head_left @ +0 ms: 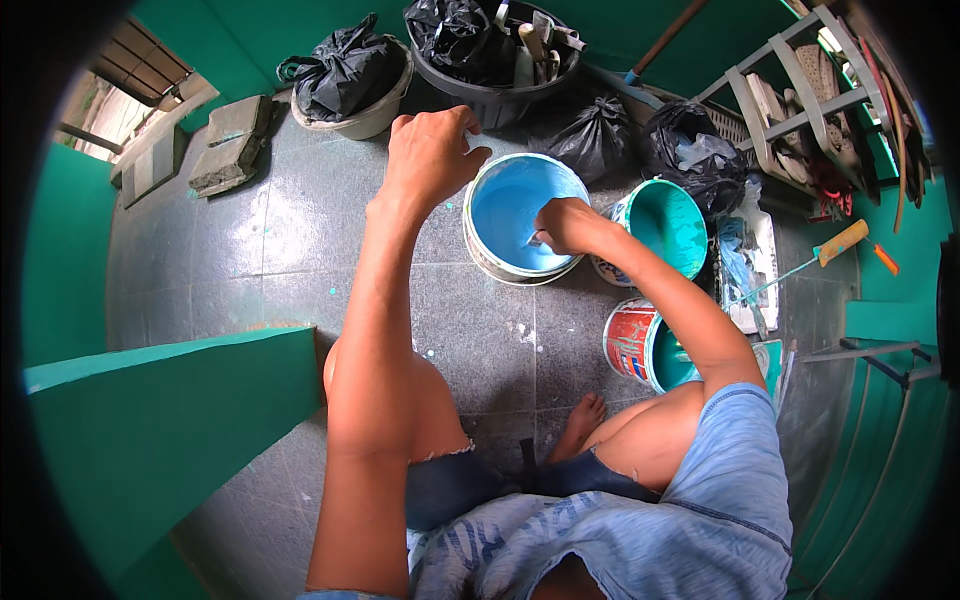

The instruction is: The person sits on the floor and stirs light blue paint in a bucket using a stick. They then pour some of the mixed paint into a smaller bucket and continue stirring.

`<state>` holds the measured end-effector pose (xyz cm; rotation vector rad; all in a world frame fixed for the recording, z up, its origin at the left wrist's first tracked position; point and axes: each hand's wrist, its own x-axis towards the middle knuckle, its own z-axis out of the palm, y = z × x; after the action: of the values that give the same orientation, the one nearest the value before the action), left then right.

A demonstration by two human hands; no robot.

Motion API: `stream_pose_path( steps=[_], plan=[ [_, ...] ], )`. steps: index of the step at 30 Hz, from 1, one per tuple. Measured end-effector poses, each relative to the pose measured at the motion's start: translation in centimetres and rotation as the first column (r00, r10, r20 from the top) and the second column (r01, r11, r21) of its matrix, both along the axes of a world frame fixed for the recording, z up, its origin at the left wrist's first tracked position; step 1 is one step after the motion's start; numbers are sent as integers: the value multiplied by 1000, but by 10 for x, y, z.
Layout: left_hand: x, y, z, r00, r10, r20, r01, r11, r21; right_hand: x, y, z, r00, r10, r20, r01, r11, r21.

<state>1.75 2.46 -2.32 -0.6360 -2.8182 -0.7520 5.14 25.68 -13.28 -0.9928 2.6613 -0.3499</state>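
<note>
A white bucket (524,272) stands on the floor in front of me, with light blue paint (505,215) inside. My right hand (568,226) reaches over its right rim, fingers closed round something pale. Only a small end of that thing shows above the paint, so its kind is hidden. At the bucket's upper left, my left hand (430,150) hovers beside the rim, apart from it. Its fingers are loosely bent, the thumb stands away from them, and nothing shows between. Right of the white bucket is a bucket with green paint (665,225), partly under my right forearm.
A red-labelled paint bucket (632,340) sits nearer my right knee. Farther right are a paint tray (765,270) and a roller (842,243). Black bags (350,75), a black tub (495,95) and a step ladder (790,120) line the back. A green low wall (180,400) rises left.
</note>
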Motion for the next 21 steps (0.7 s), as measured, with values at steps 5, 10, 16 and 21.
stream_pose_path(
  steps=[5, 10, 16, 21],
  plan=[
    [-1, -3, -2, 1000, -7, -17, 7, 1000, 17, -8, -12, -11, 998, 38, 53, -42, 995, 89],
    [2, -13, 0, 1000, 15, -13, -15, 1000, -6, -8, -23, -8, 993, 93, 73, -94, 996, 12],
    [0, -13, 2, 1000, 24, 11, -24, 1000, -18, -23, -30, -22, 949, 35, -314, -46, 998, -30],
    [-1, -10, -1, 1000, 25, -11, -26, 999, -38, -21, -10, -12, 982, -103, -157, 150, 932, 329]
  ],
)
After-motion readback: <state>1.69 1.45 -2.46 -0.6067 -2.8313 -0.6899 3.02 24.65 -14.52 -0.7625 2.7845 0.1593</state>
